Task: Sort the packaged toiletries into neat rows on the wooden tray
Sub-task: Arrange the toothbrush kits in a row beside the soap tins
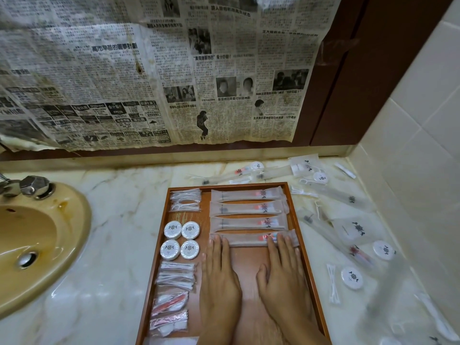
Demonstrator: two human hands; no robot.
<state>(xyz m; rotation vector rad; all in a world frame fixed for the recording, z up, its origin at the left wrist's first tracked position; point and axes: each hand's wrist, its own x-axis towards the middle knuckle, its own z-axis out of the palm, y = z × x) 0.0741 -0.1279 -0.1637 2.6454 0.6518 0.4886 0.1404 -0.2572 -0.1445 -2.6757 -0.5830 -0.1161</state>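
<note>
Wooden tray (297, 220) sits at lower centre of the frame on a pale marble surface (124, 220), holding packaged toiletries in sorted groups. Along its left side, from top to bottom, lie two packets of dental floss picks (186, 201), four round white soap discs (182, 240) in a two-by-two block, a bundle of wrapped cotton swabs (176, 275), and two clear packets with red and white contents (169, 312). On the tray's right half, four long frosted toothbrush packets lie crosswise, stacked in a row one below another (249, 207).

Both hands lie flat inside the tray, fingers straight and not curled round anything. Left hand (220, 277) touches the left end of the lowest toothbrush packet (249, 239) with its fingertips; right hand (283, 272) presses its fingertips on the same packet's right part.

Unsorted toiletries (348, 232) lie scattered on the surface beyond the tray's top edge and down the right of the frame: more toothbrush packets, soap discs, floss picks and swabs.

Yellowish sink (62, 245) with a metal tap (32, 186) fills the left edge. Old newspaper (149, 70) covers the wall across the upper frame, and cream tiles (410, 120) rise at upper right.
</note>
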